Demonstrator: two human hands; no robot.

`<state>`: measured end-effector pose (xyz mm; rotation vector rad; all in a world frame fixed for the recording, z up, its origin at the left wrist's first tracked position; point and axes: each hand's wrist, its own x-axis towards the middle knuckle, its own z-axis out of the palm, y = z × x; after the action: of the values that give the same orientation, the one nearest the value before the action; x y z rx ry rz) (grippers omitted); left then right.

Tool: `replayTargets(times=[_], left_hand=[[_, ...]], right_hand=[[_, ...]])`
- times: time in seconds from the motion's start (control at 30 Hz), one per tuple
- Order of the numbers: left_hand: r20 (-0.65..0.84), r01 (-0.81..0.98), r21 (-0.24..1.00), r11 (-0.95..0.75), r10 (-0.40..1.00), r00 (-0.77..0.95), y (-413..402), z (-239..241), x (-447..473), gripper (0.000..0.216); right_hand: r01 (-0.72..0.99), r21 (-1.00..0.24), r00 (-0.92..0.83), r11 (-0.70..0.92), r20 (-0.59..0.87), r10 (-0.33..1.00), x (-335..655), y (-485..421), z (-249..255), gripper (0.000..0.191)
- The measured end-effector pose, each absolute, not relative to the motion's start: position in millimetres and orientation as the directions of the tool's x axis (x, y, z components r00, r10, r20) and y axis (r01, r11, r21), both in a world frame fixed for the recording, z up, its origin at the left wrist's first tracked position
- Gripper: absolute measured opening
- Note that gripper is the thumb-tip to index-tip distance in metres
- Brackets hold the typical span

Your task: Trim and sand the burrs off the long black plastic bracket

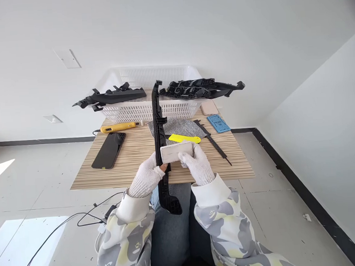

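My left hand (146,176), in a white knitted glove with a bare thumb tip, grips a long black plastic part (158,134). The part stands roughly lengthwise in front of me, its lower end over my lap. In my gloved right hand (198,164) is a white rectangular block (172,153), pinched at its right end. The block's left end overlaps the edge of the black part; whether they touch I cannot tell. Just beyond the block lies a yellow-handled cutter (185,139), partly on a grey speckled cloth (183,125).
Behind, a white plastic basket (127,113) carries more black plastic parts (192,89) across its rim. On the wooden table (137,160) are a black phone (109,150), a yellow corded tool (119,127), a dark caliper (217,146), a blue pad (218,123) and a pinkish object (209,107).
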<state>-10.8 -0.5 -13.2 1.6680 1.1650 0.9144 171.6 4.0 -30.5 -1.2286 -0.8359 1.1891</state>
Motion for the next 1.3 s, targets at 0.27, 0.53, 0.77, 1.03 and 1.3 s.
replayTargets(times=[0.27,0.53,0.77,1.03,1.3], left_hand=[[0.055,0.328,0.934,-0.139,0.966,0.252,-1.1,-11.6,-8.6,0.056],[0.035,0.248,0.965,-0.083,0.981,0.193,-2.2,-11.8,-6.3,0.059],[-0.016,0.457,0.878,-0.141,0.946,0.323,-3.8,-14.6,-14.3,0.052],[-0.024,0.479,0.870,-0.117,0.960,0.278,-4.6,-15.6,-16.2,0.052],[-0.035,0.486,0.866,-0.119,0.954,0.296,-3.2,-20.6,-18.4,0.060]], right_hand=[[-0.286,-0.946,0.156,-0.157,-0.207,0.966,161.6,3.4,-18.7,0.047],[-0.272,-0.949,0.231,-0.157,-0.223,0.947,159.0,4.4,-17.0,0.036],[-0.336,-0.938,0.340,-0.084,-0.205,0.918,157.6,5.4,-15.1,0.037],[-0.324,-0.940,0.275,-0.103,-0.198,0.941,161.4,3.2,-14.0,0.034],[-0.368,-0.924,0.216,-0.101,-0.190,0.958,161.8,5.5,-19.5,0.036]])
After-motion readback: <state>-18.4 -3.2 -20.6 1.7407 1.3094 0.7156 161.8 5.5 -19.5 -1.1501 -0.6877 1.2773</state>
